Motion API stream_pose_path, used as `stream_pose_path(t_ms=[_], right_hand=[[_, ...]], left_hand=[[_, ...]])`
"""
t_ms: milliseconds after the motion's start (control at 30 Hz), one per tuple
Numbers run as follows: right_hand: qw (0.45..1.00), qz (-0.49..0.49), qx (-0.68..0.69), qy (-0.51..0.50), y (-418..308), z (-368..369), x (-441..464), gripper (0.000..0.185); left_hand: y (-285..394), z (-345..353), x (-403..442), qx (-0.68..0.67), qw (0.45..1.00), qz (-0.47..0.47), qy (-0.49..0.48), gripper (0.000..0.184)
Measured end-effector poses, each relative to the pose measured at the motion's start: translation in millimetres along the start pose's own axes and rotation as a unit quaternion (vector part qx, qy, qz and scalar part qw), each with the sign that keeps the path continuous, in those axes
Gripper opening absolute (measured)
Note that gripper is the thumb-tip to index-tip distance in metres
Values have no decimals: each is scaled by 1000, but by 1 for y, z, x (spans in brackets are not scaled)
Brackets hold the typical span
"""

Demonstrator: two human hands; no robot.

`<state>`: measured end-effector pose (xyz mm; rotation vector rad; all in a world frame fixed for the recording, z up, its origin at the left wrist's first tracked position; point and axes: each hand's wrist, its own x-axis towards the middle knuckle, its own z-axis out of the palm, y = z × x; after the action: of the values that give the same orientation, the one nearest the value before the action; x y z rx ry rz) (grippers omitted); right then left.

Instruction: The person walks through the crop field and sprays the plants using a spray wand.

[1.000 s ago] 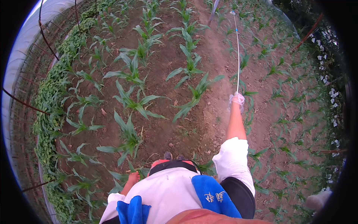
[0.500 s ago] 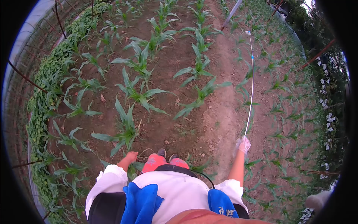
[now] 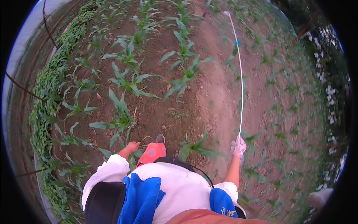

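Observation:
My right hand [image 3: 238, 146], in a thin clear glove, grips the near end of a long white spray wand [image 3: 241, 89]. The wand reaches forward over the soil, with a blue joint [image 3: 237, 42] and a pale nozzle end [image 3: 226, 13]. Low on the left, my bare left hand [image 3: 131, 147] hangs beside a young corn plant [image 3: 121, 118]. Its fingers look curled; whether anything is in them I cannot make out. A thin dark hose [image 3: 203, 173] curves at my waist towards the right side.
Rows of young corn [image 3: 182, 44] run ahead over brown soil, with a bare dirt strip [image 3: 212, 100] between. Dense green vines [image 3: 48, 89] line the left edge, and thin rusty poles [image 3: 26, 87] lean there. White scraps [image 3: 330, 93] show along the right edge. Another corn plant [image 3: 197, 147] stands right before me.
The view has moved forward, so the plants sit nearer. The wand's far end has swung left, and my right hand still grips it. Only one shoe shows now instead of two.

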<state>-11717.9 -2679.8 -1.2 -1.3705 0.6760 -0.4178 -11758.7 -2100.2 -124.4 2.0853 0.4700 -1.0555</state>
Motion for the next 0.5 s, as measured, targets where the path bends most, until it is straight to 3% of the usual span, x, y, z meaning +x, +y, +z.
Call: stream_pose_path(t_ms=[67, 100, 167, 200, 267, 300, 433, 500], right_hand=[[999, 36, -16, 19, -17, -18, -24, 13], [1000, 2, -30, 9, -8, -38, -27, 17], [999, 9, -36, 26, -2, -65, -44, 15], [998, 5, -40, 43, -5, -75, -52, 14], [996, 4, -66, 65, 7, -103, -61, 16], [996, -10, -67, 66, 4, -109, -74, 15], [994, -42, -54, 86, 3, -137, -114, 12], [993, -42, -42, 99, 20, -159, -126, 12]], left_hand=[[11, 20, -29, -76, 996, -48, 16, 36], [2, 32, -28, -71, 996, -50, 12, 36], [-24, 52, -26, 53, 995, 83, 36, 30], [-10, 56, -51, 57, 994, 83, 33, 30], [22, 62, -96, -150, 987, -57, 25, 26], [12, 67, -98, -195, 978, -67, 29, 28], [-42, 82, -99, -157, 986, -50, 30, 28], [-33, 81, -126, -141, 987, -60, 40, 28]])
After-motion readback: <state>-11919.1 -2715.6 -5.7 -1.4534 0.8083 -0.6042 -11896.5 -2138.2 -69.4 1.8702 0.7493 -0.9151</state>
